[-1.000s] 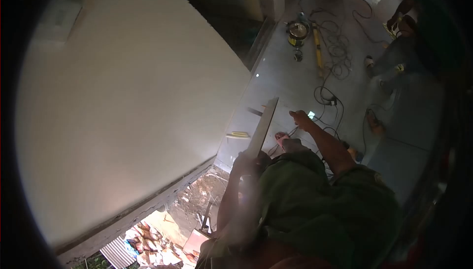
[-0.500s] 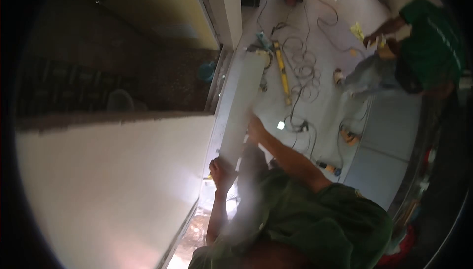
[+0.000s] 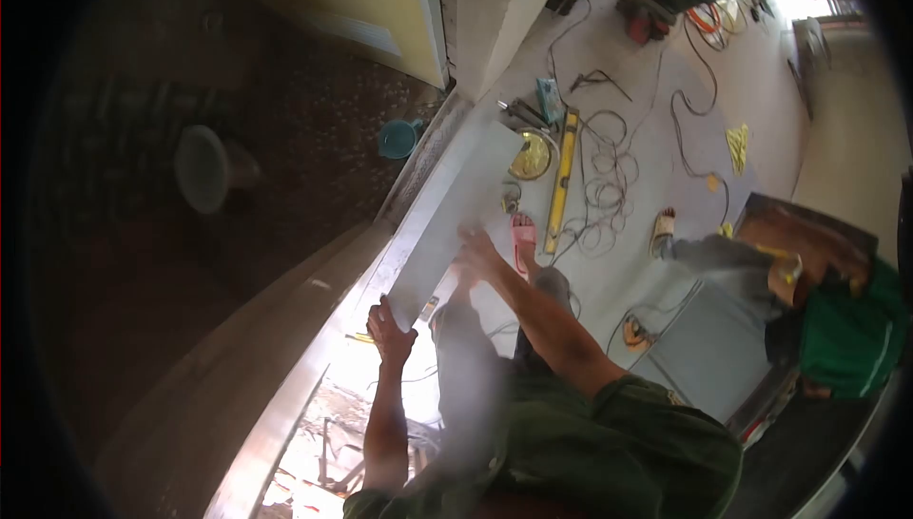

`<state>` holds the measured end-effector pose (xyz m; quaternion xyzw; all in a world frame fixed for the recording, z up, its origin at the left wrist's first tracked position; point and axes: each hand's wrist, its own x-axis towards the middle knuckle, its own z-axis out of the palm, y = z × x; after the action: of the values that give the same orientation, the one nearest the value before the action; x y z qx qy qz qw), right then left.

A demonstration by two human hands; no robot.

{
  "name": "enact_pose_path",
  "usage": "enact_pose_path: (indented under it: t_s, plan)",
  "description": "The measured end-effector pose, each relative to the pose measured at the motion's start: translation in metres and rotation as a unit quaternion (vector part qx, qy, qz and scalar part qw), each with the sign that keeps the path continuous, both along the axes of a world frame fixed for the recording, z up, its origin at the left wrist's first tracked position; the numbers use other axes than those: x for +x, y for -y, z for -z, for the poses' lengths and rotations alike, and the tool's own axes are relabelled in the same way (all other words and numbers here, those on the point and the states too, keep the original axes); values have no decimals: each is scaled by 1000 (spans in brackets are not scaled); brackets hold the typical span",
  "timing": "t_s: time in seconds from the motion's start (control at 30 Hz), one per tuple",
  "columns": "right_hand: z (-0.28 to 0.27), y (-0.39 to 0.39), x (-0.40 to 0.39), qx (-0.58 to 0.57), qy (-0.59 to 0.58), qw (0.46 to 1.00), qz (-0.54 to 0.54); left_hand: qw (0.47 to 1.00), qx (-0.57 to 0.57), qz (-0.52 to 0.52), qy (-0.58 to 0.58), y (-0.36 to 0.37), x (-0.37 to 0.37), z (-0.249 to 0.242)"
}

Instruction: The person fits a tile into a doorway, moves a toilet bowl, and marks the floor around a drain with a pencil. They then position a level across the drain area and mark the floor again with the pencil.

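Here, left hand [image 3: 390,334]: clamped on the near end of a long flat grey panel [image 3: 456,203]; grip squarely to prevent twisting.
Right hand [image 3: 478,258]: at the panel's long edge, apart from the left; blurred, so cannot tell whether clamped or only touching. Support firmly from below.
Panel: reaching away from the body, alongside the doorway sill [image 3: 425,158]; hold level, clear of masonry, to avoid chipping.
Sandalled foot [image 3: 523,234]: to the panel's right; place clear of any drop.
Round yellow container [image 3: 533,155]: just beside the far end; avoid knocking.
Yellow spirit level [image 3: 563,182]: flat on the floor; do not tread on.
Looped cable [image 3: 599,186]: beside the level; step around.
Co-worker [image 3: 851,343]: well apart, right; leave clearance.
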<state>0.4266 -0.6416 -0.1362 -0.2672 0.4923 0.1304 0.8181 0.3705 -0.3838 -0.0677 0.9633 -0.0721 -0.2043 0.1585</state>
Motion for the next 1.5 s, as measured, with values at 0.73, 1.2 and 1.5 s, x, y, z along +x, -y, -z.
enact_pose_path:
  t_s: [0.73, 1.2, 1.5]
  plan:
    - [375, 50, 128, 57, 155, 985, -43, 991, 113, -33, 58, 78, 106, 298]
    - [446, 38, 151, 105, 216, 969, -60, 995, 83, -22, 45, 56, 140, 347]
    - [478, 30, 158, 76, 201, 976, -42, 997, 45, -50, 30, 45, 146, 383]
